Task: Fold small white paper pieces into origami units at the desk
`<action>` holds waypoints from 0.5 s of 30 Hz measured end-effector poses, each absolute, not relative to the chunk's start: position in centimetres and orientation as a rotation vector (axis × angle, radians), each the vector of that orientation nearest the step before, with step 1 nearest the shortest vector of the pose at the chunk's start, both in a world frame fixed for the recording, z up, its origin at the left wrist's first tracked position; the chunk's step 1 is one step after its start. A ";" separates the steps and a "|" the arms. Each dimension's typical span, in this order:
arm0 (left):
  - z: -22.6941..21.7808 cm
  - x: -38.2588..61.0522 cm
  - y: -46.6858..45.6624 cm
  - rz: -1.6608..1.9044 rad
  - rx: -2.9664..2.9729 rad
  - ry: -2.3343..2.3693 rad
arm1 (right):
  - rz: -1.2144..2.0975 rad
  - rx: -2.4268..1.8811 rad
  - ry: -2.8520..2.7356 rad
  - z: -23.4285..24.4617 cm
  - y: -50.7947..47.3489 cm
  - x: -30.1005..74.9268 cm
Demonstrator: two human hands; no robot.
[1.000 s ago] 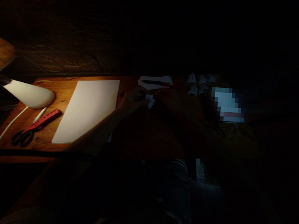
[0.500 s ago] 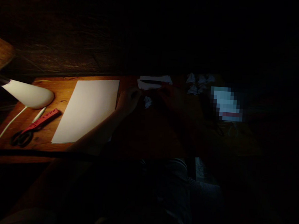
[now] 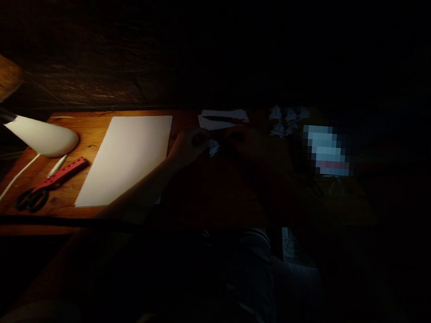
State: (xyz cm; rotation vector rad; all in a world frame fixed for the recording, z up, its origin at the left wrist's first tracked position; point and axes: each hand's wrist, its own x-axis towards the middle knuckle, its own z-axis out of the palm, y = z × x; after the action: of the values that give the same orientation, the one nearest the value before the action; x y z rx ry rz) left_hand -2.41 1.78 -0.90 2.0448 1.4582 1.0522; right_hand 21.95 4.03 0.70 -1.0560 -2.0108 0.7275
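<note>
We find the left hand (image 3: 187,147) curled over the wooden desk (image 3: 87,125), its fingers bent toward a small white paper scrap (image 3: 213,147) that lies right at their tips; the right hand (image 3: 248,144) meets the scrap from the other side, deep in shadow. It is too dark to tell whether either hand's fingers pinch the scrap or merely touch it. Just beyond the fingertips lies a white slip (image 3: 223,119) with a dark, red-tipped tool on it; further out past the right fingers sits a cluster of folded white pieces (image 3: 287,120). Just outside the left knuckles spreads a large blank sheet (image 3: 127,158). Well past that we see a red ruler (image 3: 66,170), black-handled scissors (image 3: 32,199), a pale pen (image 3: 58,165) and a white lamp (image 3: 42,135).
</note>
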 end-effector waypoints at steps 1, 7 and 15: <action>-0.9 -2.5 1.8 1.041 2.065 1.455 | 0.730 -1.030 -2.047 0.8 3.9 22.0; -1.5 -2.7 2.1 1.087 2.052 1.498 | 0.591 -0.921 -2.286 1.8 2.8 21.8; -1.1 -2.5 2.1 0.996 2.126 1.573 | 0.488 -1.230 -2.357 2.9 1.5 21.4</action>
State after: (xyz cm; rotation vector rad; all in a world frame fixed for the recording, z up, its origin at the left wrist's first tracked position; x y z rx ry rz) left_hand -2.49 2.11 -1.13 2.1259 1.5726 0.9959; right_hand 21.42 1.54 2.87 -1.2296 -2.3569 0.4885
